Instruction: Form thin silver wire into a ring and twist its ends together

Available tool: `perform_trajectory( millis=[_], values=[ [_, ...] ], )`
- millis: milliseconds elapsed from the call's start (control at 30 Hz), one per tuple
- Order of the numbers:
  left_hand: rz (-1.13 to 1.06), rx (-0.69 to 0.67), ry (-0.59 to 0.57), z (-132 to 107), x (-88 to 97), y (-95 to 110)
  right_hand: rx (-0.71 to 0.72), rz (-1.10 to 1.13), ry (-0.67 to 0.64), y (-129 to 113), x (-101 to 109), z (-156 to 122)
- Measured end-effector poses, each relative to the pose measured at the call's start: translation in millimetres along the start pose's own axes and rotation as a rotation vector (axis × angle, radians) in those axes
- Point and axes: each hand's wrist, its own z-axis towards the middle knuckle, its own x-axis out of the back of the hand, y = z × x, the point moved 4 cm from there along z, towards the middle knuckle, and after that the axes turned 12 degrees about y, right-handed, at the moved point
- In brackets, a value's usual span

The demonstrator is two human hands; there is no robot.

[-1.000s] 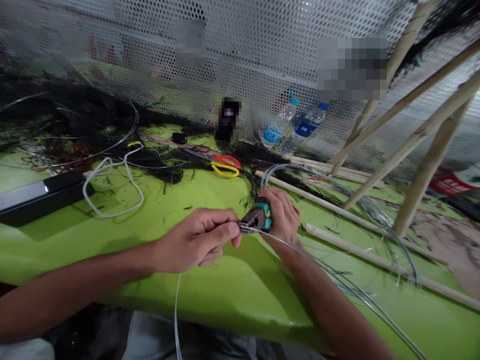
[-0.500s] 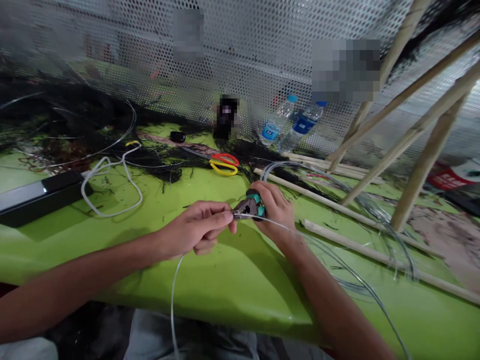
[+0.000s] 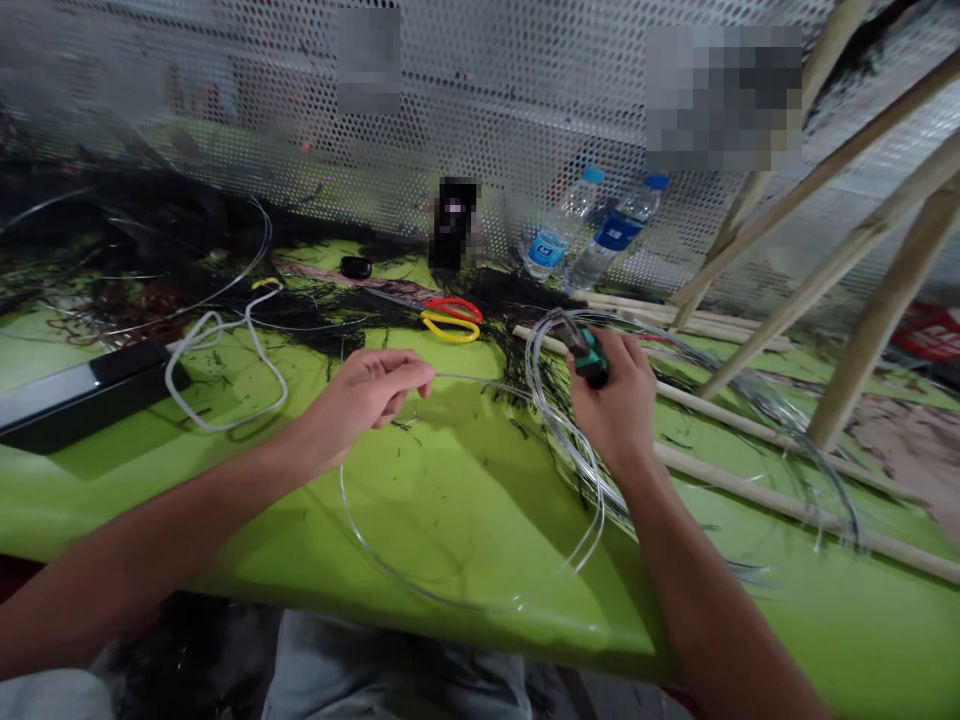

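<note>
My left hand (image 3: 382, 390) is closed in a pinch on a thin silvery wire (image 3: 480, 379), which runs right toward a loose coil of wire (image 3: 541, 385). Below the same hand, another length of wire curves down along the front of the table. My right hand (image 3: 616, 400) is wrapped round a pair of pliers (image 3: 586, 350) with teal and black handles; their dark jaws point up and left, over the coil. Whether the jaws grip any wire is hard to make out.
Scissors (image 3: 451, 322) with red and yellow handles lie behind my hands. Two water bottles (image 3: 551, 245) lean by the perforated metal sheet (image 3: 495, 110). Wooden sticks (image 3: 735, 480) lie and stand at the right. A white cord (image 3: 225, 425) and black box (image 3: 90, 395) are left.
My right hand with the pliers has moved right and away from the left hand, over the wire coil. My left hand has shifted left and up, still pinching wire. The coil now lies nearer the middle.
</note>
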Motion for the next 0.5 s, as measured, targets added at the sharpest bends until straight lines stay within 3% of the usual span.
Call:
perform_trajectory(
  millis=[100, 200, 333, 433, 500],
  values=[
    [0.052, 0.019, 0.021, -2.2, -0.3, 0.5, -0.170, 0.102, -0.001, 8.3, -2.2, 2.5],
    [0.074, 0.006, 0.037, -1.6, 0.2, -1.1, -0.365, 0.322, -0.085, 6.8, -5.9, 0.4],
    [0.142, -0.021, -0.013, -0.3, 0.4, -1.3, -0.480, 0.572, -0.322, -22.5, -0.9, -5.7],
    [0.306, -0.096, -0.055, -3.3, -0.5, 3.8, -0.769, 0.939, -0.547, -49.8, 8.6, -14.9],
    [0.489, -0.150, -0.087, -7.1, -2.4, 6.7, -0.879, 1.073, -0.679, -65.4, 15.5, -20.5]
  ],
)
